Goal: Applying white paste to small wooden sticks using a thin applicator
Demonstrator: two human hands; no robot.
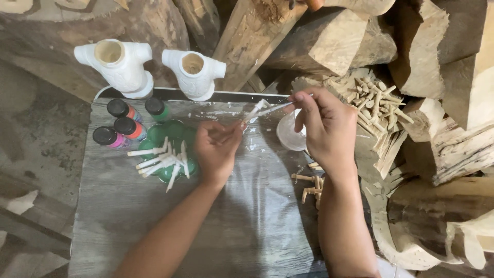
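Note:
My left hand (216, 149) pinches a small white-painted wooden peg (255, 109) by its lower end, over the plastic-covered board (154, 226). Beside it, my right hand (324, 126) grips a thin paintbrush (275, 108) whose tip touches the peg. Just below my right hand sits a small cup of white paint (289, 135). On a green palette (172, 135) to the left lie several white-painted pegs (159, 162).
Several capped paint bottles (119, 126) stand at the board's back left. Two white-painted carved figures (121, 64) stand behind. Unpainted pegs lie right of my arm (309, 188) and in a pile (375, 100). Rough wood blocks (329, 41) crowd the back and right.

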